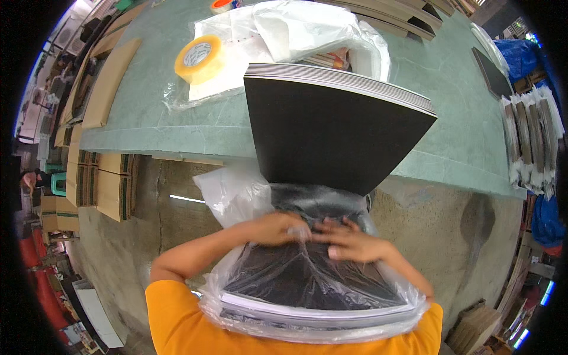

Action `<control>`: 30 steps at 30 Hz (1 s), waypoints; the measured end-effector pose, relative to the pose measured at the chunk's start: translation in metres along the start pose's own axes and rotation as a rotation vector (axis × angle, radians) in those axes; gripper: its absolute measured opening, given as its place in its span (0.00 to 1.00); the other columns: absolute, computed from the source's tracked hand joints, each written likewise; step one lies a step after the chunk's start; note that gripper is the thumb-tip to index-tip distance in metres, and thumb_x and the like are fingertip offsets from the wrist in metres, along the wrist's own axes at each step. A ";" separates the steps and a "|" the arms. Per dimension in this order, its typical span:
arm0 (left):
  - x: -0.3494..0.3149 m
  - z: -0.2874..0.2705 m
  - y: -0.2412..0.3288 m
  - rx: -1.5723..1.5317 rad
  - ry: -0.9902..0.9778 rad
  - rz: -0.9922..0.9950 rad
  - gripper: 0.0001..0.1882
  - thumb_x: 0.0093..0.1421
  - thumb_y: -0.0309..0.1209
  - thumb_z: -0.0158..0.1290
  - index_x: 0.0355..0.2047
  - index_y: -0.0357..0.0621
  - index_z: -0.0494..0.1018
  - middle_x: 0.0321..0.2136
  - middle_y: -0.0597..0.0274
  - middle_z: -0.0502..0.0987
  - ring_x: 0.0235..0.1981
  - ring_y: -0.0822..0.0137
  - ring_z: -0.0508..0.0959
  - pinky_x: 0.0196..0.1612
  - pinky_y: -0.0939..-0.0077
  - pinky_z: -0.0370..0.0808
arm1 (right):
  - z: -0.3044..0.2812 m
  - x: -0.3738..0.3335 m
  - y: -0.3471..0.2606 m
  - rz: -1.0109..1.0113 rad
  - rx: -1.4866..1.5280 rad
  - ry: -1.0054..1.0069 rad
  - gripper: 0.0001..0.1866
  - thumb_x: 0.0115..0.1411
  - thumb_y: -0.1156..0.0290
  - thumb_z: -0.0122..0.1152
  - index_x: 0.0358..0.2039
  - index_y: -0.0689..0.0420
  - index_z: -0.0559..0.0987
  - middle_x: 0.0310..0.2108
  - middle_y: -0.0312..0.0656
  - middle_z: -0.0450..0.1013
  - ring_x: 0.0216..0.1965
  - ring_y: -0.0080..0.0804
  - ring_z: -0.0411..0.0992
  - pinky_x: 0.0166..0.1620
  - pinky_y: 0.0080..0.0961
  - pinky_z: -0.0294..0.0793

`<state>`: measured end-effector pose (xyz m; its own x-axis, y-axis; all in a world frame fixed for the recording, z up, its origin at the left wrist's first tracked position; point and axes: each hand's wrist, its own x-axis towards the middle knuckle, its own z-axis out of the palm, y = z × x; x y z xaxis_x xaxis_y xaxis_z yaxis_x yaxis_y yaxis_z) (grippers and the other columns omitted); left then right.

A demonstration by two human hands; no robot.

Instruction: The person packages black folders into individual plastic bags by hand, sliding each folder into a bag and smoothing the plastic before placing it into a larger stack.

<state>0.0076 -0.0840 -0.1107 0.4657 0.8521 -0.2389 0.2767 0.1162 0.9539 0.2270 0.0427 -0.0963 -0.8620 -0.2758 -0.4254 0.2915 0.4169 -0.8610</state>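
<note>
A clear plastic bag (355,275) wraps a stack of black-faced sheets (269,266) with white edges, close against my body. My left hand (281,229) is closed on a gathered fold of the plastic over the middle of the stack. Beside it, my right hand (355,242) lies on the bag with its fingers spread, a little blurred. Just beyond my hands, a second thick black stack (331,127) with white layered edges stands tilted at the table's near edge, with no bag around it. Its lower end is partly hidden by the wrapped stack.
The green table (160,133) carries a roll of clear yellowish tape (198,58) and white plastic sheeting (313,29). Flattened cardboard (112,83) lies at its left, with cartons (115,183) below. Bagged bundles (532,139) stand at the right edge.
</note>
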 end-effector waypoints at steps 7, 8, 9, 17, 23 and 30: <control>0.079 -0.036 0.054 -0.062 0.378 0.196 0.27 0.59 0.49 0.35 0.41 0.36 0.67 0.38 0.52 0.69 0.42 0.61 0.69 0.45 0.71 0.63 | -0.049 0.034 -0.014 -0.061 0.089 0.362 0.30 0.54 0.50 0.46 0.46 0.64 0.65 0.45 0.55 0.63 0.49 0.41 0.61 0.51 0.30 0.57; 0.080 -0.045 0.074 -0.031 0.429 0.382 0.31 0.57 0.54 0.35 0.44 0.36 0.65 0.42 0.52 0.67 0.45 0.60 0.67 0.48 0.70 0.61 | -0.061 0.029 -0.039 -0.238 0.017 0.588 0.25 0.54 0.56 0.52 0.43 0.65 0.67 0.41 0.52 0.67 0.45 0.35 0.66 0.48 0.29 0.61; 0.077 -0.056 0.091 0.074 0.507 0.460 0.34 0.55 0.57 0.36 0.46 0.36 0.62 0.43 0.53 0.66 0.46 0.62 0.65 0.49 0.69 0.60 | -0.074 0.021 -0.056 -0.137 0.210 0.652 0.20 0.52 0.63 0.55 0.41 0.65 0.69 0.37 0.46 0.69 0.40 0.29 0.67 0.44 0.24 0.64; 0.033 -0.089 0.109 -0.320 0.831 0.148 0.24 0.44 0.25 0.57 0.43 0.39 0.65 0.23 0.66 0.72 0.25 0.79 0.71 0.30 0.87 0.68 | -0.079 -0.001 -0.026 -0.136 0.741 0.498 0.19 0.40 0.74 0.66 0.34 0.62 0.72 0.28 0.34 0.72 0.28 0.16 0.68 0.33 0.14 0.68; 0.028 -0.074 0.112 0.121 0.463 0.051 0.30 0.38 0.25 0.62 0.44 0.39 0.64 0.24 0.67 0.71 0.26 0.79 0.70 0.30 0.85 0.68 | -0.079 0.005 -0.048 -0.321 0.606 0.751 0.21 0.43 0.72 0.65 0.38 0.62 0.71 0.31 0.37 0.72 0.31 0.22 0.69 0.37 0.20 0.68; 0.018 -0.085 0.095 -0.158 0.601 0.079 0.32 0.39 0.31 0.62 0.45 0.39 0.62 0.35 0.60 0.72 0.36 0.72 0.71 0.38 0.78 0.68 | -0.095 -0.009 -0.048 -0.434 0.783 0.824 0.24 0.51 0.70 0.55 0.48 0.63 0.63 0.40 0.46 0.68 0.42 0.31 0.67 0.44 0.26 0.66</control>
<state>-0.0289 -0.0143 -0.0094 -0.0876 0.9940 -0.0661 0.1113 0.0757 0.9909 0.1815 0.1071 -0.0250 -0.8722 0.4892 -0.0005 -0.1605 -0.2872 -0.9443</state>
